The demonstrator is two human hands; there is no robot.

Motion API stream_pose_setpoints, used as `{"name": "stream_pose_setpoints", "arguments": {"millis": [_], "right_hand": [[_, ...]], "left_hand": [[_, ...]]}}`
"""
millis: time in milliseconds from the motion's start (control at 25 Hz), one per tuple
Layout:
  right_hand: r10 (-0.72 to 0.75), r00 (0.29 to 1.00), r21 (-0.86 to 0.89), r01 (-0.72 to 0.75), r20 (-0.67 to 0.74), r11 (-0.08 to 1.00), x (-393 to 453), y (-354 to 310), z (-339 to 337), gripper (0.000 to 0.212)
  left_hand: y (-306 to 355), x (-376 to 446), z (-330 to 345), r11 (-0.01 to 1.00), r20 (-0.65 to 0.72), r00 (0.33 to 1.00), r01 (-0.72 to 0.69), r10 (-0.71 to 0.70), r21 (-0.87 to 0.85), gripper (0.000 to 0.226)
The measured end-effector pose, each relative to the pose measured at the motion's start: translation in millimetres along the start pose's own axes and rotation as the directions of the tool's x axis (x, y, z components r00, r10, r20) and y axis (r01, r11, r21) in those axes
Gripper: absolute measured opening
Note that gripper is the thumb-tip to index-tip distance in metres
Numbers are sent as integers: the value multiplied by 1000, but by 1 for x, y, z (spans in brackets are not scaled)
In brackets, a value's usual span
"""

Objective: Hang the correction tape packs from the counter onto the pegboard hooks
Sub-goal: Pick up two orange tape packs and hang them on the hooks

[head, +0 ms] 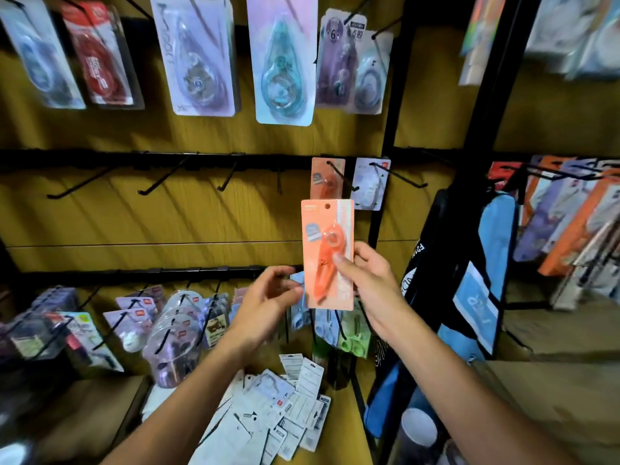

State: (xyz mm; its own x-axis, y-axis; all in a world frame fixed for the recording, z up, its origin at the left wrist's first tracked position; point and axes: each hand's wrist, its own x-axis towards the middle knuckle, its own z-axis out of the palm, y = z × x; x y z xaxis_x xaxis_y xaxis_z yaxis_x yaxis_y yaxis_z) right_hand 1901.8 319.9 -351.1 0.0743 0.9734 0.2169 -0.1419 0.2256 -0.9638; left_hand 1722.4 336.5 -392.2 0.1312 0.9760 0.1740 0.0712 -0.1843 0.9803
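Note:
My right hand (367, 280) pinches an orange correction tape pack (327, 243) by its lower right edge and holds it upright in front of the pegboard. Its hanging hole sits just below a hook (339, 176) that carries a matching orange pack (327, 177). My left hand (268, 307) is beside the pack's lower left edge, fingers loosely curled, fingertips at or near the card; I cannot tell whether they touch. A heap of correction tape packs (278, 414) lies face down on the counter (339, 441) below.
Several bare black hooks (157, 182) stick out of the middle rail to the left. Packs hang on the top row (201, 55) and on the bottom row (174, 330). A blue and black bag (469, 297) hangs to the right, beside another rack of packs (570, 223).

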Motion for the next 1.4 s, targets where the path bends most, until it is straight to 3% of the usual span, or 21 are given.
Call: {"name": "stream_pose_setpoints", "arguments": {"millis": [80,160,280,640,880,1000,1240,1400], "right_hand": [[-62,998,-9,62,-2,998,-11,-7,-15,22],[-93,995,-1,93,-30,996,-16,-15,-24,27],[-134,988,-35,132,-81,991,-15,-26,-26,19],[-80,982,1,81,-171,997,-6,-29,-22,21],[145,930,-50,-172,-337,984,44,-23,-11,31],[229,907,-9,-249,-353,969,83,-20,-6,34],[280,905,51,-279,-321,959,153,-5,1,21],[320,891,81,-311,-321,947,183,8,8,47]], "left_hand": [[1,-2,-7,946,-108,987,-81,120,314,30],[1,-4,-10,784,-91,974,-107,205,612,45],[-5,-5,-8,551,-10,979,-107,206,828,69],[-16,-3,-10,606,-15,988,-81,151,791,72],[-15,14,-16,612,-27,985,-84,169,786,68],[-18,26,-19,595,-6,982,-109,188,796,67],[-31,67,-28,600,24,978,-147,207,786,67],[-41,83,-32,618,29,976,-158,214,770,66]]}}
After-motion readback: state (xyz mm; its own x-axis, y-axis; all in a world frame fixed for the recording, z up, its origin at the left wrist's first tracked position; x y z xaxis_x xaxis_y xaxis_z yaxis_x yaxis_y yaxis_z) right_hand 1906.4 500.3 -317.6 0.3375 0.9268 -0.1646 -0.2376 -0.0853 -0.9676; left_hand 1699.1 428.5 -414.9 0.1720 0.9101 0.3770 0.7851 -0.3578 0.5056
